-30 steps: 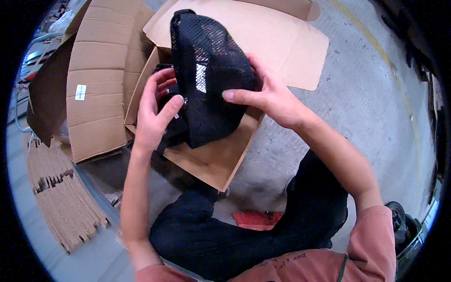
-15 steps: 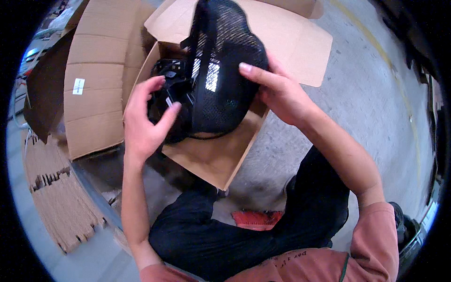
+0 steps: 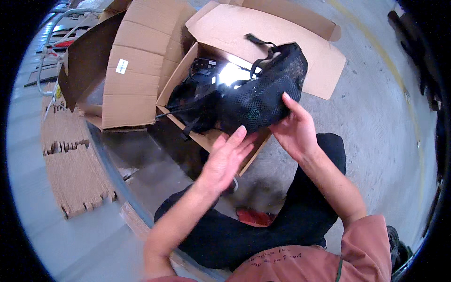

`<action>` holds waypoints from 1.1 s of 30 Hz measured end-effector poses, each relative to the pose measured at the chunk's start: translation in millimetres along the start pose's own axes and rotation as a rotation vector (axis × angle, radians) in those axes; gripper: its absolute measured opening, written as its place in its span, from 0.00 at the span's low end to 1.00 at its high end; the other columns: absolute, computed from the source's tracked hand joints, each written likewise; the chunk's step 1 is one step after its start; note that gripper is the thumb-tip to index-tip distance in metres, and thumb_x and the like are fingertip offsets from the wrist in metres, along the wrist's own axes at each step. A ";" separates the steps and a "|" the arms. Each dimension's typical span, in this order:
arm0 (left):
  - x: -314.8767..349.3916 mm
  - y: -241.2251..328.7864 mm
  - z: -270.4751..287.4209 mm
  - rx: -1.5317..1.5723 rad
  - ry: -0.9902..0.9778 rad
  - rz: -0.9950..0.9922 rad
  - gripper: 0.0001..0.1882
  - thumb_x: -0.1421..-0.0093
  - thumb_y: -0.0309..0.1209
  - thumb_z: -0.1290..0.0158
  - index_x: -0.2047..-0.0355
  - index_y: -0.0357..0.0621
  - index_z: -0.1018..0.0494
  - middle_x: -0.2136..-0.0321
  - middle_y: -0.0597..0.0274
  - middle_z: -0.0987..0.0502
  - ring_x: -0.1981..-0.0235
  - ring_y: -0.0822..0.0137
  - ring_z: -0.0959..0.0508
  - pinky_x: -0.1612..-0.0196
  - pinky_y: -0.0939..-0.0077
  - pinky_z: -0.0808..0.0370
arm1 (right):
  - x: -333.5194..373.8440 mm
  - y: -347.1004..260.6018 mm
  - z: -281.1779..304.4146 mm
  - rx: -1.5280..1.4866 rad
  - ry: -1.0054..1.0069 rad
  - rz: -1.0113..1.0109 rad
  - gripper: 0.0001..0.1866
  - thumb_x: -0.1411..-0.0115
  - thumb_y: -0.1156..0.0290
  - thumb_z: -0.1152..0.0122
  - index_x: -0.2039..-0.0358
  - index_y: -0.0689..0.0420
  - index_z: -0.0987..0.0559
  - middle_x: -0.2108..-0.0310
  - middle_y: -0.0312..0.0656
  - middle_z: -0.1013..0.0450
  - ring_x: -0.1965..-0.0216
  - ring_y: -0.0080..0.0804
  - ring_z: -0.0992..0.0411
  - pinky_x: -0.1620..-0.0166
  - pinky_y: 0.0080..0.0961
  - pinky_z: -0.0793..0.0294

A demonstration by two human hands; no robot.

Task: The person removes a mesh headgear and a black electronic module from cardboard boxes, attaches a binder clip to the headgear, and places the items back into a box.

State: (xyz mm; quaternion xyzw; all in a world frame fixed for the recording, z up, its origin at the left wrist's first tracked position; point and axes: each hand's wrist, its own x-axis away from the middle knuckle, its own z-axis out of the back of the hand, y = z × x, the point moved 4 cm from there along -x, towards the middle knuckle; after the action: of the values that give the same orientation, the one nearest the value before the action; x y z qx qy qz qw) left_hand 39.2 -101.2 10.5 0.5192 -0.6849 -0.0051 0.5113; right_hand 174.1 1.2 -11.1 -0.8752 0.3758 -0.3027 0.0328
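Note:
A black mesh bag [image 3: 263,91] with straps lies tilted over the open cardboard box [image 3: 213,30]. My right hand [image 3: 293,129] supports it from below at its right end, fingers curled against the mesh. Just below the bag's lower edge is my left hand [image 3: 225,160], fingers spread and holding nothing, fingertips near the mesh. More black items [image 3: 195,94] sit inside the box to the left of the bag, under a bright glare.
A second open cardboard box [image 3: 127,70] lies on its side at the left. Flat corrugated cardboard dividers [image 3: 70,164] lie on the floor lower left. My dark-trousered legs [image 3: 263,230] fold below the box, with a red object [image 3: 256,217] on the concrete floor.
The mesh bag has tipped from upright to lying across the box. My left hand has let go of it and dropped below its edge. My right hand has shifted under its right end.

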 end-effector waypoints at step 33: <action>5.1 6.5 42.0 0.362 0.246 -0.180 0.18 0.32 0.39 0.48 0.48 0.43 0.27 0.49 0.59 0.22 0.48 0.59 0.23 0.41 0.59 0.29 | -22.8 -19.6 -62.4 2.119 -0.450 0.583 0.26 0.37 0.50 0.45 0.56 0.64 0.23 0.63 0.58 0.24 0.59 0.55 0.25 0.54 0.47 0.25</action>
State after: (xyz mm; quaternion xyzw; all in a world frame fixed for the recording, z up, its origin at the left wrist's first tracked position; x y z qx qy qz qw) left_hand 5.3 -123.8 -2.5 0.6579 -0.5582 0.1356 0.4871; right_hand 139.8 41.3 33.8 -0.3191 0.1046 -0.2853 0.8977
